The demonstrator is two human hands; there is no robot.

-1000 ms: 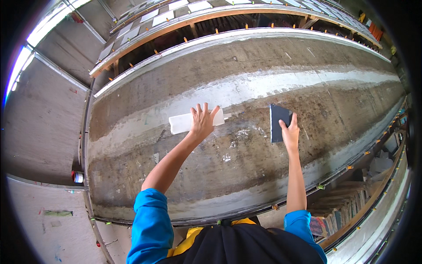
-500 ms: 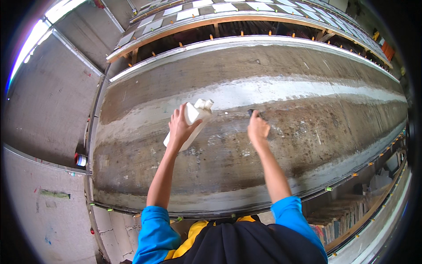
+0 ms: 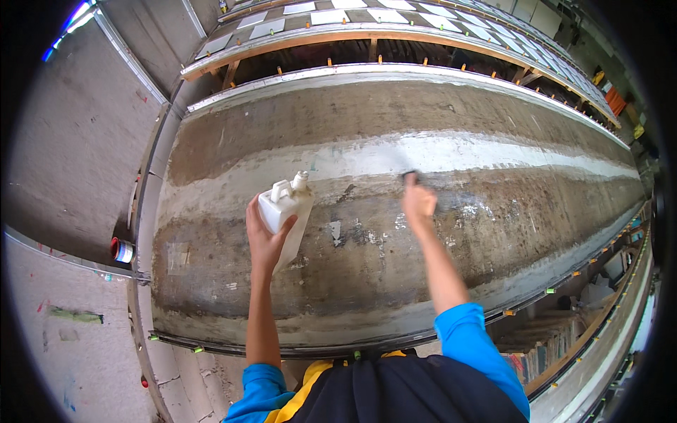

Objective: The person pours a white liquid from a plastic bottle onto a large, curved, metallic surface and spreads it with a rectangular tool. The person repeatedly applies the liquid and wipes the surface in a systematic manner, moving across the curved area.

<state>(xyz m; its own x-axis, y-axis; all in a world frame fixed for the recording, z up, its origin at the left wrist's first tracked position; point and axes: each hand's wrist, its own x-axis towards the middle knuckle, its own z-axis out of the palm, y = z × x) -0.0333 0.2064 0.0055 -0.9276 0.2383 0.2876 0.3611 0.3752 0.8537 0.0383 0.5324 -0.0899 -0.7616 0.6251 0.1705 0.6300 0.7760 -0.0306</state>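
My left hand [image 3: 264, 238] is wrapped round a white plastic jug [image 3: 290, 209] with a handle and a narrow neck. The jug stands over the long stained tabletop [image 3: 211, 282], its neck up and tilted slightly right. To the right, my right hand [image 3: 420, 201] is closed on a small dark tool. Only the black end of that tool [image 3: 410, 175] shows, at the lower border of a white coated band [image 3: 465, 149]; its exact kind is blurred. Worn brown patches and white flecks mark the surface around both hands.
Beyond the far rail stands another table with white sheets [image 3: 331, 16] in rows and small orange clips. A red, white and blue can [image 3: 122, 249] sits left of the tabletop. Green and orange clips line the near edge; stacked boards [image 3: 550, 349] lie under a rack at right.
The jug in my left hand has shifted left and become more upright. My right hand has moved slightly right with the dark tool, and the view has turned a little.
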